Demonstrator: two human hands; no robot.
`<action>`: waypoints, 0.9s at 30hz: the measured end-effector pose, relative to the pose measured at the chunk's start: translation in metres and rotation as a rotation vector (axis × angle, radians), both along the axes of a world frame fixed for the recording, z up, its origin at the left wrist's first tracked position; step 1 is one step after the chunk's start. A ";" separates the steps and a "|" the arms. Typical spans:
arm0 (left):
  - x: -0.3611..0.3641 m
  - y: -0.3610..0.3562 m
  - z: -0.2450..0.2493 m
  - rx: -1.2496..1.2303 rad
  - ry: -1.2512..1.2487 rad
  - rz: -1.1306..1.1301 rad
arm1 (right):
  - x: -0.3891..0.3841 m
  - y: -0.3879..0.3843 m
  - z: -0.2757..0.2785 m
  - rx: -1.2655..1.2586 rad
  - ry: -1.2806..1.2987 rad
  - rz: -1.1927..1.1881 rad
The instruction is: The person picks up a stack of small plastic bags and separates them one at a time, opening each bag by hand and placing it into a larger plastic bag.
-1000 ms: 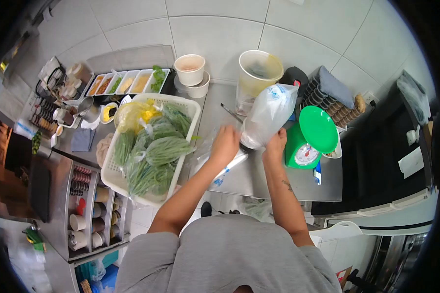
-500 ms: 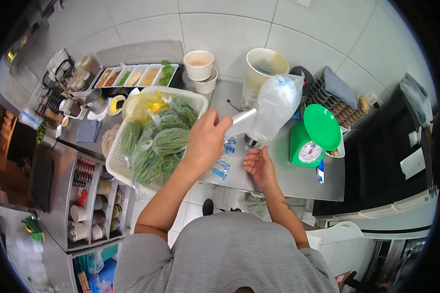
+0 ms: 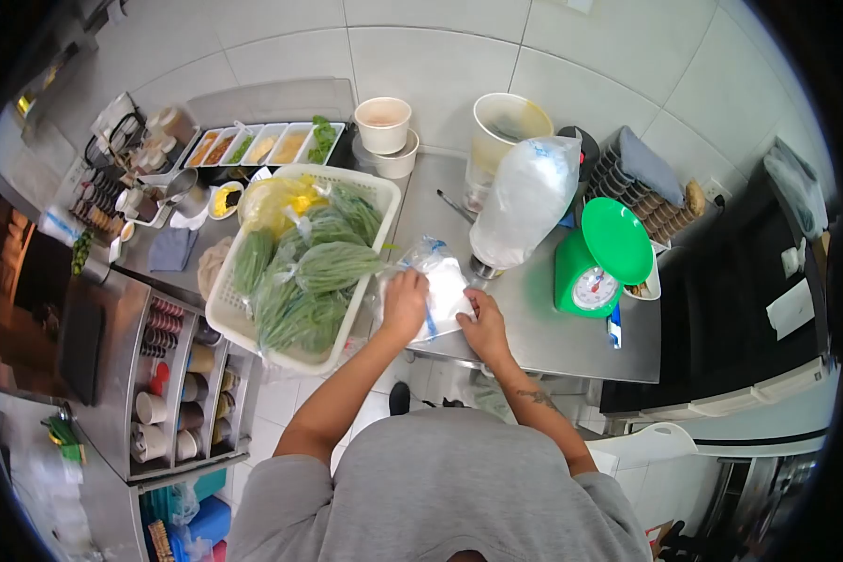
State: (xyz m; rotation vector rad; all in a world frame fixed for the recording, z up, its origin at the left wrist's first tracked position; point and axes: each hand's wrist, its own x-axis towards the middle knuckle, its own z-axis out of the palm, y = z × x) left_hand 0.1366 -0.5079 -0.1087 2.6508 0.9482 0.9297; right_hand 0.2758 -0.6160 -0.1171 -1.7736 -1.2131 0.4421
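Note:
On the steel table in front of me lies a flat, shiny white piece (image 3: 450, 292), apparently folded plastic. Beneath and beside it is clear plastic with blue print (image 3: 431, 245). My left hand (image 3: 406, 304) is closed at its left side, fingers curled over the plastic. At the right edge, my right hand (image 3: 483, 326) pinches the white piece between thumb and fingers. Left of my hands, a white basket (image 3: 332, 354) holds bagged green vegetables (image 3: 323, 267) and a yellow bag (image 3: 276, 204). Behind my right hand stands a large, cloudy plastic bag (image 3: 529, 201) over a metal-rimmed base (image 3: 484, 269).
A green scale (image 3: 585, 267) stands to the right, by stacked cups (image 3: 660, 220). Toward the wall are a tall bucket (image 3: 506, 122), paper tubs (image 3: 382, 126) and a pen (image 3: 454, 206). Topping trays (image 3: 258, 148) sit at the back left. The table's front edge (image 3: 553, 377) is close to me.
My left hand has come down from beside the cloudy bag with the white piece, now flat on the table. My right hand has moved left and taken its edge.

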 end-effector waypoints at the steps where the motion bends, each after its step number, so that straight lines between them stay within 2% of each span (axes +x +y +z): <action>1: 0.002 0.001 -0.006 0.064 0.009 -0.030 | -0.003 -0.001 0.001 0.014 -0.062 -0.006; 2: 0.003 0.002 -0.013 0.090 -0.018 -0.044 | -0.006 -0.001 0.002 0.026 -0.123 -0.014; 9: 0.026 0.041 -0.008 0.086 0.012 0.044 | -0.018 0.048 0.004 0.111 -0.095 -0.038; 10: 0.027 0.039 -0.003 0.077 -0.013 0.088 | -0.016 0.050 0.008 0.035 -0.044 -0.027; 13: 0.022 0.027 0.028 0.109 -0.099 0.090 | -0.018 0.039 0.019 0.078 -0.134 -0.029; 14: 0.017 0.018 0.039 0.123 -0.128 0.074 | -0.021 0.033 0.026 0.096 -0.256 -0.083; 16: 0.003 0.006 0.055 -0.084 -0.059 -0.009 | -0.028 0.020 0.054 0.129 -0.499 -0.186; 17: -0.003 0.002 0.063 -0.186 -0.025 -0.052 | -0.028 0.018 0.066 0.182 -0.377 -0.132; 19: -0.010 -0.007 0.076 -0.181 -0.062 -0.113 | -0.024 0.018 0.084 0.283 -0.129 -0.027; 22: -0.017 -0.010 0.108 -0.183 -0.237 -0.149 | -0.008 0.032 0.092 0.178 0.248 0.151; 25: -0.017 0.006 0.135 -0.309 -0.477 -0.129 | -0.009 0.054 0.131 0.300 0.219 0.120; 27: -0.018 0.019 0.151 -0.367 -0.560 -0.101 | -0.009 0.062 0.160 0.340 0.188 0.198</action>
